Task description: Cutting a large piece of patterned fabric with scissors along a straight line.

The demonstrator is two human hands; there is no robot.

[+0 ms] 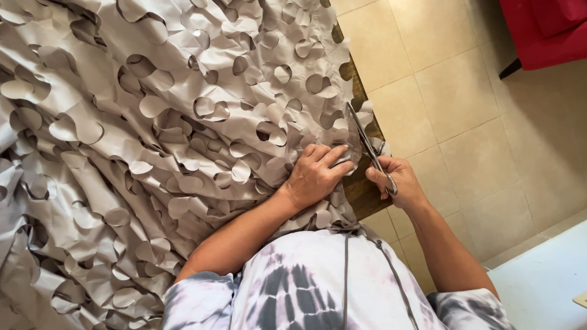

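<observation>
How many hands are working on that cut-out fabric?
2. The left hand presses flat on the grey cut-out fabric near its edge; the right hand, just beside it, holds scissors at that edge. No other hands show.

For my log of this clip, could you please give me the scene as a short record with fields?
left hand: pressed flat on the grey cut-out fabric
right hand: holds scissors, blades at the fabric's edge
support: wooden table edge under the fabric
floor: beige tiles
nearby: red seat, top right
</observation>
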